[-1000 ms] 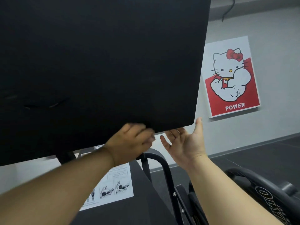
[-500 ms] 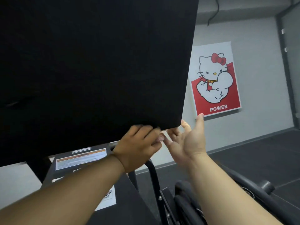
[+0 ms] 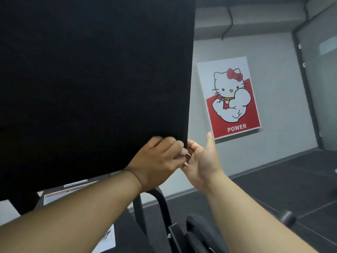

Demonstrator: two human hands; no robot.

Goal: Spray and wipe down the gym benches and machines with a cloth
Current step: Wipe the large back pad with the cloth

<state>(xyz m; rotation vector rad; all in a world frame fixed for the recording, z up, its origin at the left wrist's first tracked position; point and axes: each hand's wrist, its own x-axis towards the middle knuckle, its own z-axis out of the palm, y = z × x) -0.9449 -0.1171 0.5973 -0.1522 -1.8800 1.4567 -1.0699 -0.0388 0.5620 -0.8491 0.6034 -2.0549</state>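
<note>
The black pad (image 3: 91, 79) fills the upper left of the frame, from the top edge down to a slanted lower edge that runs from the left side to a rounded corner near the middle. Its surface is flat, matte and evenly dark, with a straight right edge.

Your left hand (image 3: 156, 161) is at that lower right corner, back of the hand toward you, with its fingers curled around the pad's bottom edge. Your right hand (image 3: 202, 161) is just beside it, palm turned toward you, thumb (image 3: 210, 141) pointing straight up and the fingers bent in toward the corner. They meet the left fingertips there, but you cannot tell whether they grip the pad or only touch it.

Below your hands, a black curved frame tube (image 3: 162, 203) stands in the lower middle. White instruction labels (image 3: 73, 190) show at the lower left. On the grey wall at the right hangs a red and white cartoon poster (image 3: 229, 99) reading POWER, above the dark floor (image 3: 273, 189).
</note>
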